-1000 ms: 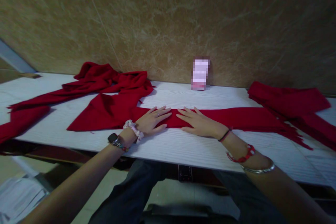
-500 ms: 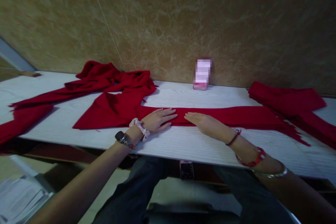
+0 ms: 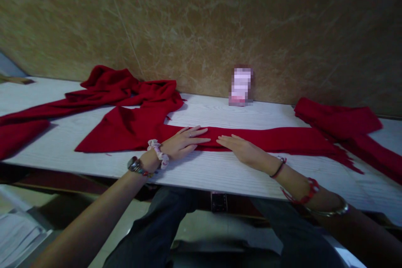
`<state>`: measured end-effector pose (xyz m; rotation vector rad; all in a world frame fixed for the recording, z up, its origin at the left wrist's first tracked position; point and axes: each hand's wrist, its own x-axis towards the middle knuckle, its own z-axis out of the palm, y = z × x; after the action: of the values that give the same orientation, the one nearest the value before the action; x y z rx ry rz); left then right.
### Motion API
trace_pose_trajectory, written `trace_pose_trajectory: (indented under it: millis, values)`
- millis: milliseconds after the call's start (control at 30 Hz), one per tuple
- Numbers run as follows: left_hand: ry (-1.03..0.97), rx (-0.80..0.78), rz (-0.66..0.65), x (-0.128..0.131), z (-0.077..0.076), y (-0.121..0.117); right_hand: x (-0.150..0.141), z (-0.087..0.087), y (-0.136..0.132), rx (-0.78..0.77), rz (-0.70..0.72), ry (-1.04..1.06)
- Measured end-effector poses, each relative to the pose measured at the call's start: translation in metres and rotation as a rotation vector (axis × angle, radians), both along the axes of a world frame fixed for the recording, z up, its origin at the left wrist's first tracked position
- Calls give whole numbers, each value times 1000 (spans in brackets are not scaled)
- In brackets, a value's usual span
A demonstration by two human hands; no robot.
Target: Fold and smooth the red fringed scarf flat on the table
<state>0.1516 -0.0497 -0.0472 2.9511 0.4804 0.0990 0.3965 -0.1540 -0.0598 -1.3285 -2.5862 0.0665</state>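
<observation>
A long red scarf [image 3: 276, 139] with a fringed right end lies folded into a narrow strip along the white table. Its left part spreads wider, in loose folds. My left hand [image 3: 182, 142] rests on the strip, palm down, with fingers stretched and apart. Close by on the right, my right hand [image 3: 240, 147] lies flat on the same strip, fingers extended toward the left hand. A short stretch of red cloth shows between the fingertips. Neither hand grips the fabric.
A crumpled heap of red cloth [image 3: 109, 86] lies at the back left. Another folded red scarf [image 3: 342, 119] sits at the right. A blurred upright phone-like object [image 3: 241, 86] leans on the marbled wall [image 3: 194, 29]. The white table [image 3: 201, 171] ends just before my legs.
The fingers of my left hand have spread further apart. Both hands stay on the red strip, and the whole view has shifted slightly.
</observation>
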Motion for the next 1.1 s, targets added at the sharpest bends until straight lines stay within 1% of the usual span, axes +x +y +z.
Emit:
trace_pose_trajectory:
  millis: [133,333,400,533,600,667,733,833,933,1033,1100]
  values:
    - [109,29,-23,0,-1,-2,1,3,-2,-29,33,-52]
    - [99,57,-11,-3,-4,-2,0,8,-3,-37,65,-95]
    - [104,67,62,-4,-3,-4,0,9,-4,-39,49,-94]
    - [82,142,349,-2,1,-9,0,10,-6,-34,29,-58]
    - [50,191,430,4,4,-13,0,12,-6,-37,35,-30]
    - [7,228,440,15,7,-16,0,13,-7,-44,42,-5]
    - [-21,238,413,28,6,-19,0,14,-7,-41,33,11]
    - [2,185,375,43,-1,-23,0,15,-9,-14,-77,-1]
    - [29,133,376,45,-9,-25,1,14,-10,-26,-186,-60]
    - [38,124,395,43,-9,-27,5,12,-11,-82,-191,-67]
    - [56,113,402,43,-6,-28,9,13,-10,-120,-200,6]
